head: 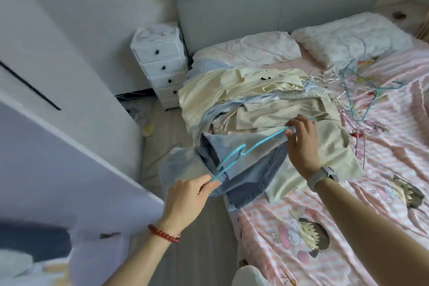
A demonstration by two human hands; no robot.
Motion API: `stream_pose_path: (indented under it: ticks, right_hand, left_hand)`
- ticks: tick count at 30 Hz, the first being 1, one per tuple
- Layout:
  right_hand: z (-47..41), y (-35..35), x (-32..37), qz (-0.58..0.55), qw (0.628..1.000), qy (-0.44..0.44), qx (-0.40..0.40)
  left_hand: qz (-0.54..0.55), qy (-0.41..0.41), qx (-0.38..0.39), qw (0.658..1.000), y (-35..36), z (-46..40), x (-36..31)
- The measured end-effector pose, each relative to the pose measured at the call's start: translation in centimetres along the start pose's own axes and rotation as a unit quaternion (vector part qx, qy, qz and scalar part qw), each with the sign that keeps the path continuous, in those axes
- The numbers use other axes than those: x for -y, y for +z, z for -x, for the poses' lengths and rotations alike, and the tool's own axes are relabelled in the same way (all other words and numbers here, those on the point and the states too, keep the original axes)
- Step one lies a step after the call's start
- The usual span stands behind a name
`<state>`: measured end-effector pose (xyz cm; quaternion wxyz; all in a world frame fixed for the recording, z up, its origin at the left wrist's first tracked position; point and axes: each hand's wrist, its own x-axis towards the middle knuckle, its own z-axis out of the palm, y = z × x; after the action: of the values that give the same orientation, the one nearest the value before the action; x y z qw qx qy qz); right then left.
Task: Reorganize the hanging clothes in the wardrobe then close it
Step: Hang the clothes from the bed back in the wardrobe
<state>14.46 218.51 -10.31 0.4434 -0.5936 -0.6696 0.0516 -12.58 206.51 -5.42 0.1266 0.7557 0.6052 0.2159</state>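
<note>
Pink cartoon bedding (348, 227) spreads nearest me. Over its edge the left hand (185, 197) pinches one end of a blue hanger (243, 153) while the right hand (301, 146) grips the other end, probably to free it from the denim (250, 176). Beyond, clothes (243, 95) lie heaped, loose hangers (362, 100) beside them; a white drawer unit (160, 65) stands shut, contents unseen.

White drawer unit (162, 62) stands beside the padded headboard (278, 2).
</note>
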Motion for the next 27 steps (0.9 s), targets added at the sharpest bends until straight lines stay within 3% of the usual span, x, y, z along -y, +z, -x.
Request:
stream_pose_path:
  ticks: [4, 8, 12, 15, 20, 24, 27]
  right_hand:
    - [1.9, 2.6, 6.4, -0.012, 0.996, -0.08, 0.047]
    - [5.1, 6.2, 14.4, 0.01, 0.986, -0.148, 0.075]
    - [8.4, 8.8, 21.9, -0.003, 0.97, -0.233, 0.071]
    - [10.6, 10.6, 26.0, -0.046, 0.951, -0.279, 0.127]
    - [15.4, 13.1, 32.8, -0.16, 0.872, -0.379, 0.266]
    - [20.2, 13.8, 38.4, -0.188, 0.772, -0.51, 0.329]
    - [23.7, 13.6, 43.7, -0.224, 0.698, -0.557, 0.392]
  left_hand:
    - [0.068, -0.139, -0.012, 0.988, -2.9, 7.7, 2.0]
    - [0.121, -0.283, -0.127, 0.943, -6.5, 14.0, 6.6]
    - [0.137, -0.34, -0.208, 0.907, -8.8, 20.9, 9.6]
    - [0.113, -0.36, -0.303, 0.875, -10.1, 25.3, 10.7]
    - [0.002, -0.415, -0.424, 0.805, -12.8, 32.8, 12.5]
    - [-0.117, -0.461, -0.453, 0.754, -14.8, 40.2, 13.9]
    - [-0.171, -0.52, -0.447, 0.708, -17.2, 45.4, 14.6]
